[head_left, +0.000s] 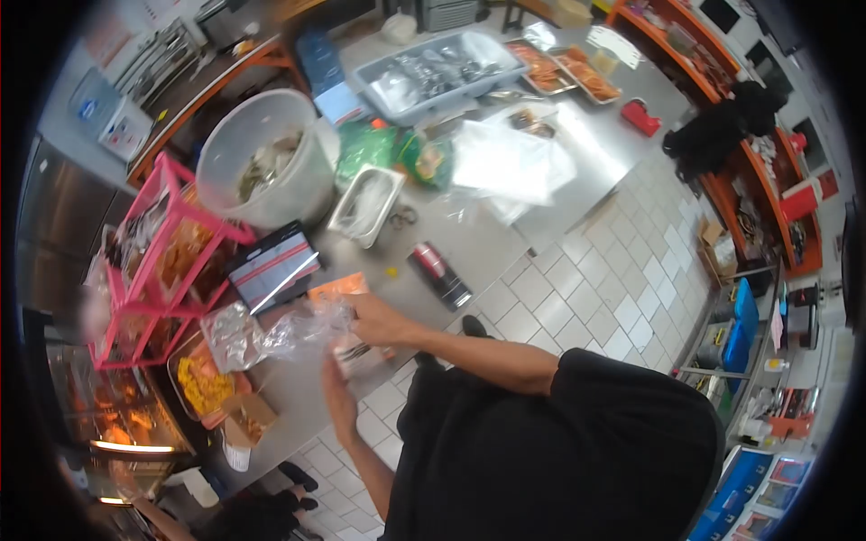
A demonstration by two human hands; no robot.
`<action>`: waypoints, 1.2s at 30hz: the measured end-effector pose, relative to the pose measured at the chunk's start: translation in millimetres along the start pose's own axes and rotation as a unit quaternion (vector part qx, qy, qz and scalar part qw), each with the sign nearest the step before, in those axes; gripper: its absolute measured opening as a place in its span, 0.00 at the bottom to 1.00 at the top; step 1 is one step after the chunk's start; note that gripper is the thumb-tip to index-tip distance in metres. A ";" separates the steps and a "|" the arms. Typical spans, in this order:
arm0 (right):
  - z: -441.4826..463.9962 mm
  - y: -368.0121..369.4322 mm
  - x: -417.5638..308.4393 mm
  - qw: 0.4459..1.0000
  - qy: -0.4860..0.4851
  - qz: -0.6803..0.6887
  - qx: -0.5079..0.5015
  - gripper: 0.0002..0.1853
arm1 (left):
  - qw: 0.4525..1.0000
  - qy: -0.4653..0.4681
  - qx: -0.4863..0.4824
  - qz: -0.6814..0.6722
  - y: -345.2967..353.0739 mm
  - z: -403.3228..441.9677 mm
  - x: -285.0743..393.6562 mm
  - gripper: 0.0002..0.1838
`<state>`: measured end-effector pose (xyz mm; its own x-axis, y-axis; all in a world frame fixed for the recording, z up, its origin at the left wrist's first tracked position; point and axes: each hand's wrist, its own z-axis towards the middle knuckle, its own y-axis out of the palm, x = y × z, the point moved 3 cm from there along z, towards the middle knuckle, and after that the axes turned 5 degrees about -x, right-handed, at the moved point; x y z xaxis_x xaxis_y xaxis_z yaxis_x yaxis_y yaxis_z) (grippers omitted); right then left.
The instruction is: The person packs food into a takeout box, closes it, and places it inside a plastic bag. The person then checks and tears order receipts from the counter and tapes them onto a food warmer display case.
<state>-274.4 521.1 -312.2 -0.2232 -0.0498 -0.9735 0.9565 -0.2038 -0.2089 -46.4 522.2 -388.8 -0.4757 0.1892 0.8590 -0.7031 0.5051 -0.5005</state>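
My right hand [374, 320] is closed on a crumpled clear plastic bag [311, 334] over the metal table [487, 239]. Just below it, my left hand [338, 397] has its fingers stretched out beside the bag's lower edge; any contact is unclear. The bag lies against a crumpled foil bundle [232, 335]. Between and behind my hands are an orange-and-white packet [338, 287] and a pale packet [363, 359], partly covered. A dark tablet [273, 267] lies beyond the bag, and a black-and-red can [439, 275] lies to the right.
A large white bucket [266, 162] stands near a pink rack [158, 261]. Farther back are a steel pan [367, 206], a gray bin [437, 77] and white sheets [505, 158]. A yellow-filled tray [206, 383] and cardboard box [248, 420] sit lower left. Another person's arm [162, 518] shows below.
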 end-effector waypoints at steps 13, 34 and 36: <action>-116.0 -421.2 58.7 0.866 0.059 -0.448 0.213 0.18 | 0.978 -0.045 0.054 -0.197 54.7 -11.9 79.5 0.21; -90.5 -345.4 42.9 0.945 0.063 -0.058 0.315 0.19 | 0.740 -0.182 0.633 -0.139 -160.7 -166.9 -104.5 0.14; -89.9 -280.4 74.3 0.967 0.076 -0.045 0.240 0.18 | 0.731 -0.177 0.651 -0.106 -222.5 -158.7 -162.5 0.16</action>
<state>-542.3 662.4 -334.3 -0.2358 0.1259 -0.9636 0.7286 -0.6332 -0.2611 271.2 512.7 -399.9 -0.2272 -0.1227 0.9661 -0.5784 -0.7811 -0.2352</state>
